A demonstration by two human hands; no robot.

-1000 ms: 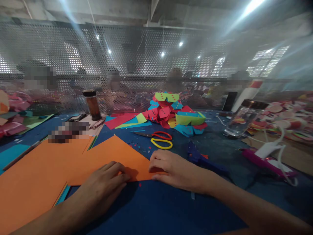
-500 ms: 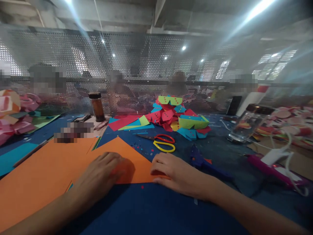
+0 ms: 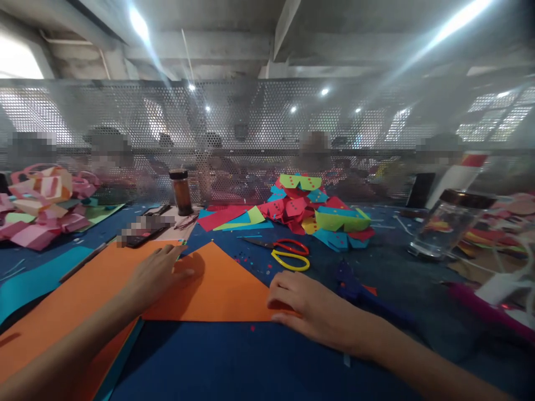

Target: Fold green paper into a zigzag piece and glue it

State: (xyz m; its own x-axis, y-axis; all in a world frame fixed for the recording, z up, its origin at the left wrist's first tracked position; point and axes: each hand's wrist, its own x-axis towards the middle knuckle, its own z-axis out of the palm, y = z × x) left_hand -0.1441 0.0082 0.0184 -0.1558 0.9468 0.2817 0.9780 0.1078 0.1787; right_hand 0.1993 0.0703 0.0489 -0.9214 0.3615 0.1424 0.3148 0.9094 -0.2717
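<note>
In the head view an orange triangular sheet of paper (image 3: 221, 289) lies on the blue table, its peak pointing away from me. My right hand (image 3: 298, 303) holds the sheet's right corner, fingers curled over it and thumb at the near edge. My left hand (image 3: 161, 273) rests where a larger stack of orange paper (image 3: 96, 278) meets the triangle, its fingers stretched out and holding nothing. Blue shows at the stack's near edge. Just beyond the triangle lie scissors (image 3: 290, 254) with one red and one yellow handle.
Cut paper shapes (image 3: 292, 206) are heaped at the back. A dark blue tool (image 3: 355, 289) lies beside my right forearm, with a glass jar (image 3: 443, 225) and a pink glue gun (image 3: 489, 312) further right. A brown bottle (image 3: 181, 192) stands back left, near pink paper pieces (image 3: 45, 214).
My left hand has moved left off the triangle's middle, its fingers straightening. The right hand stays on the corner. The head view has tilted up and turned slightly left.
</note>
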